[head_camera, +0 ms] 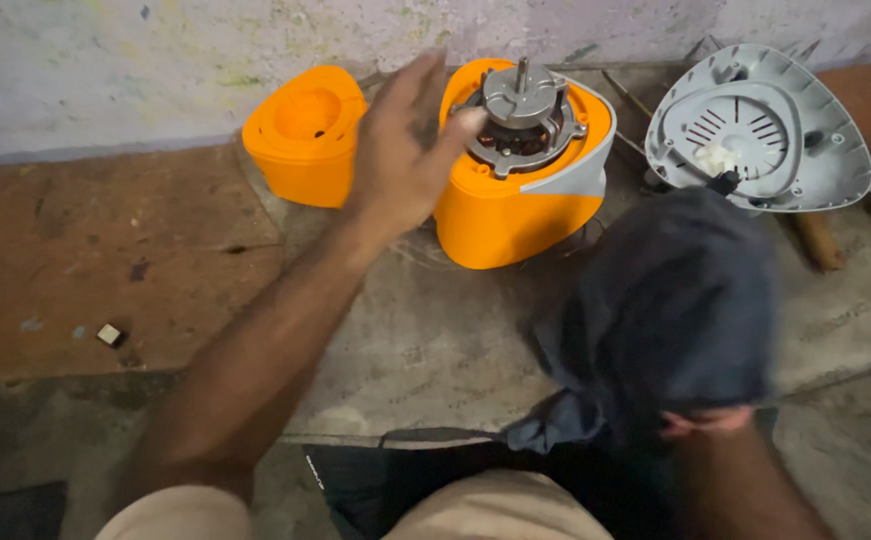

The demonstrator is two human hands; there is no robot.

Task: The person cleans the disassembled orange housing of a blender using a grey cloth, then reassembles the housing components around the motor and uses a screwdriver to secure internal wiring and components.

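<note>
The orange mixer body [516,200] stands upside down on the grey stone tabletop [436,340], near the wall, its metal motor [524,120] and shaft exposed on top. The left hand [406,150] reaches over it with fingers [461,125] spread loose, one tip touching the motor's rim. The right hand [706,420] is bunched inside a dark blue cloth [676,300], clenched on it. Just left of the body sits an orange housing piece [306,135]; to the right lies a grey base plate [756,130]. Behind runs a stained, pale wall [156,60].
</note>
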